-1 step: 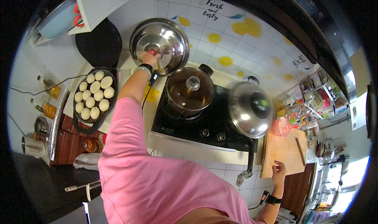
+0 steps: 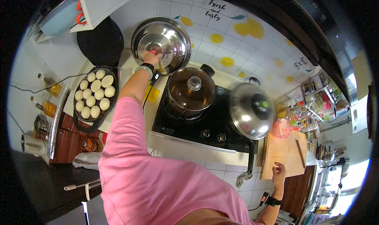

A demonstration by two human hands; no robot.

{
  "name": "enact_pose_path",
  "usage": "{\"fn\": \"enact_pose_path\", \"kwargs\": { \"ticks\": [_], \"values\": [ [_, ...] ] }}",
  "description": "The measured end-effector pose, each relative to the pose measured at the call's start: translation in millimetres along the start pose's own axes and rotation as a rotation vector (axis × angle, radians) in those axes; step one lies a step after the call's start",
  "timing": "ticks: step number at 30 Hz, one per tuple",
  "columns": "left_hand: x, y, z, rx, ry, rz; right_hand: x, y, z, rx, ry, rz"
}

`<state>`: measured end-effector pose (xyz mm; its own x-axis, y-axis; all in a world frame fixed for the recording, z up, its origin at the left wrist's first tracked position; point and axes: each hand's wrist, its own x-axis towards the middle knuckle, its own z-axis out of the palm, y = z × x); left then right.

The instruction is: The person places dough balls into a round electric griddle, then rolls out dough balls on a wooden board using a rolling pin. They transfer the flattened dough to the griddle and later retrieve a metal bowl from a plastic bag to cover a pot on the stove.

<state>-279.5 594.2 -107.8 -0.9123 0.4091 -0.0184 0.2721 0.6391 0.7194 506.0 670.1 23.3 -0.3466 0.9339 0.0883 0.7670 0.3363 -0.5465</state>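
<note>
My left hand (image 2: 151,59) reaches forward and grips the red knob of a large shiny steel lid (image 2: 169,35). The lid stands tilted against the tiled wall, behind and left of the stove. Left of that arm, an electric griddle pan (image 2: 81,120) with its black cover raised holds several round white dough pieces (image 2: 94,86). Over at the right, my right hand (image 2: 279,173) hangs at the near edge of a wooden cutting board (image 2: 282,154). Its fingers are loosely bent and apart, with nothing seen in them.
A covered pot (image 2: 191,92) sits on the black stove (image 2: 177,124), beside a wok with a domed steel lid (image 2: 250,110) whose handle points toward me. On the board are a red strainer-like bowl (image 2: 281,128) and a rolling pin (image 2: 301,153). Oil bottles (image 2: 49,110) stand far left.
</note>
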Motion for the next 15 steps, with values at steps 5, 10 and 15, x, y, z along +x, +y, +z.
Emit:
{"fn": "enact_pose_path", "kwargs": {
  "ticks": [5,10,15],
  "values": [
    [-25.1,8.2,-10.2,-0.023,0.099,0.223,5.0,12.8,-1.3,0.012,-0.016,0.048],
    [-51.4,27.3,-25.4,-0.106,0.149,0.048,9.1,29.3,-7.9,-0.001,-0.094,0.109],
    [-61.1,16.2,-63.3,0.525,0.024,0.252,8.4,31.4,-6.0,0.035,-0.155,0.038]
  ]
}}
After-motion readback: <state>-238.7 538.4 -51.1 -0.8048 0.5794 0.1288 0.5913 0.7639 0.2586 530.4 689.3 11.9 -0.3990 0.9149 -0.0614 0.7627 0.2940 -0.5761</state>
